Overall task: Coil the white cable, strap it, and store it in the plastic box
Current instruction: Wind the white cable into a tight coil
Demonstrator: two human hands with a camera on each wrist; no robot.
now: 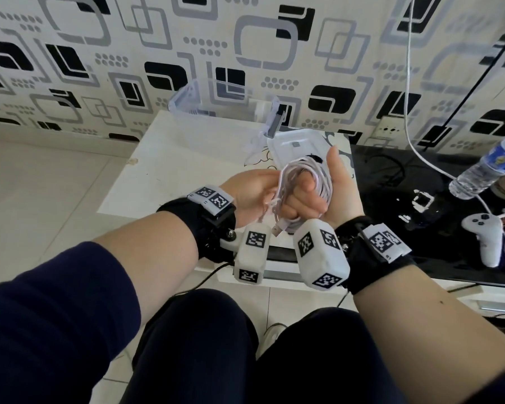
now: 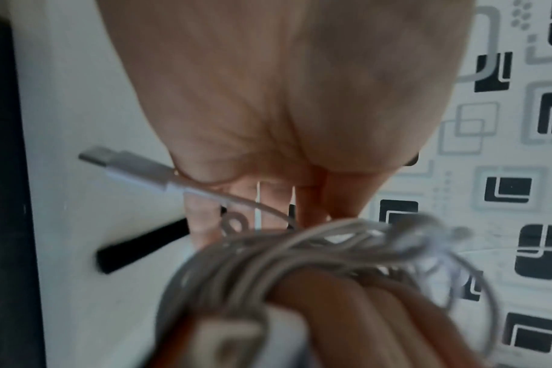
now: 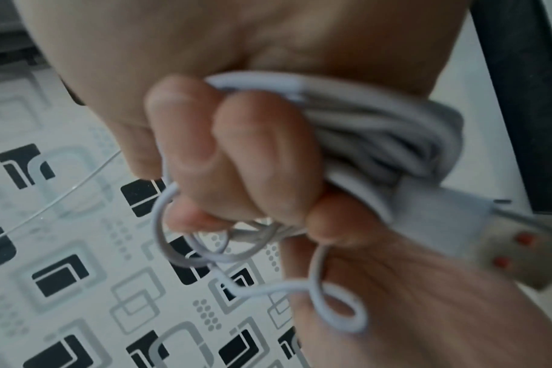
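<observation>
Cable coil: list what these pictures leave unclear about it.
- Strap: none made out on the cable; right hand covers the coil's middle in head and right wrist views.
- Left hand: fingers hidden behind the coil, head view.
- Box: inside unreadable, clear walls.

Both forearms raised side by side, wrists close. Right hand [image 1: 312, 196] curled tight, thumb up. Left hand [image 1: 251, 196] loosely cupped alongside.

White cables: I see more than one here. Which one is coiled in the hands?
The white cable bundled in the right hand. The other white cord hangs loose along the wall.
</observation>
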